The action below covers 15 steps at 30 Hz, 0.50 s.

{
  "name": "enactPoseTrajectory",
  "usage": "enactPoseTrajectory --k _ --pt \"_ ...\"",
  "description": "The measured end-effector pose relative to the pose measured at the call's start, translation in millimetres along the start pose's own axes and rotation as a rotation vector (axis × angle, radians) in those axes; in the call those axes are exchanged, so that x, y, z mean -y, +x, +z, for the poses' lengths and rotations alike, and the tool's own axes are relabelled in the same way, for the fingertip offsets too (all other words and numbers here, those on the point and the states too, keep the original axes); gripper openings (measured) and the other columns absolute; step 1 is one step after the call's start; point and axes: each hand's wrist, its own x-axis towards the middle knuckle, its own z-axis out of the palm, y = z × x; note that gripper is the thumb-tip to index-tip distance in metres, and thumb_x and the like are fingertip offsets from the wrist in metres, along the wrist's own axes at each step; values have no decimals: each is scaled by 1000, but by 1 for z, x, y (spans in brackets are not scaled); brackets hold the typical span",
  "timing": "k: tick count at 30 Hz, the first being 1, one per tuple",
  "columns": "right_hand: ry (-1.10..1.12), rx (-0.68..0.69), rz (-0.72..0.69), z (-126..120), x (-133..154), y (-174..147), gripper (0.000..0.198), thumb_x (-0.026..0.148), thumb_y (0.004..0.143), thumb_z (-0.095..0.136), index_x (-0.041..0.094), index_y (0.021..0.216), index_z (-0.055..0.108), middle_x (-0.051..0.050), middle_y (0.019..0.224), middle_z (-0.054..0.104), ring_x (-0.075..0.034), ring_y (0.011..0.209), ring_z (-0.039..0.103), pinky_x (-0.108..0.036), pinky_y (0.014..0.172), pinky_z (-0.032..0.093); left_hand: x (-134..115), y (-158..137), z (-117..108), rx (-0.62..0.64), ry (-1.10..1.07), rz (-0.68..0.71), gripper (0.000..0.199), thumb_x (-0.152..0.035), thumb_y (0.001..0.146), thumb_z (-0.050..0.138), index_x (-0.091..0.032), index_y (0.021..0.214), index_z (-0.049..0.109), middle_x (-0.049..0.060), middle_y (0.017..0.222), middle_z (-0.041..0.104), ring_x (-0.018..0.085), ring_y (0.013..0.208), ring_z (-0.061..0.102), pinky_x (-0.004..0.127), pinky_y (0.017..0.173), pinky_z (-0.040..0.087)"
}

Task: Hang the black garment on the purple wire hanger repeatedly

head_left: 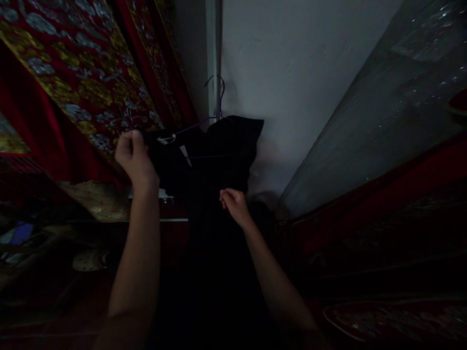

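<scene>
A black garment (233, 141) hangs on a thin purple wire hanger (222, 95), whose hook sits at a narrow vertical strip on the wall. White tags show near its neckline. My left hand (134, 153) is closed, pinching the garment's upper left edge and holding it out to the side. My right hand (233, 201) has its fingers curled together in front of the garment's middle. Whether cloth is between those fingers is too dark to make out. The lower part of the garment fades into shadow.
Red cloth with gold and silver embroidery (95, 73) hangs at the left. A grey wall (277, 63) stands behind, and a sheet of shiny clear plastic (383, 112) covers the right side. A pale clog-like shoe (89, 260) lies on the dark floor at lower left.
</scene>
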Motion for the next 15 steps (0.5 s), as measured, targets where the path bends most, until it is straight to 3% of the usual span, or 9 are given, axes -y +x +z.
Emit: enactPoseTrajectory --k 3,7,11,15 --pt "53 58 14 6 6 -22 32 44 84 50 20 63 56 3 47 48 -11 45 46 -24 50 34 33 -11 -40 -29 -96 -355 28 -16 102 39 -15 81 58 -1 70 62 12 82 64 27 89 50" --pt "72 90 49 11 5 -32 34 42 85 49 21 60 55 3 47 50 -11 44 46 -24 49 34 78 -72 -74 7 -142 -616 32 -21 96 44 -18 69 60 0 57 61 15 69 68 28 78 54" --pt "21 156 107 7 -9 -34 34 40 84 56 19 58 58 2 47 50 -11 44 46 -24 49 32 92 -116 -76 123 -211 -763 19 -26 87 60 -16 73 66 3 68 69 17 68 69 30 74 56" --pt "-50 46 60 3 -10 -35 29 44 82 66 19 68 58 2 62 56 -13 59 52 -25 58 38 73 -130 -58 202 -305 -769 14 -32 83 68 -19 85 69 2 83 72 15 78 69 26 79 55"
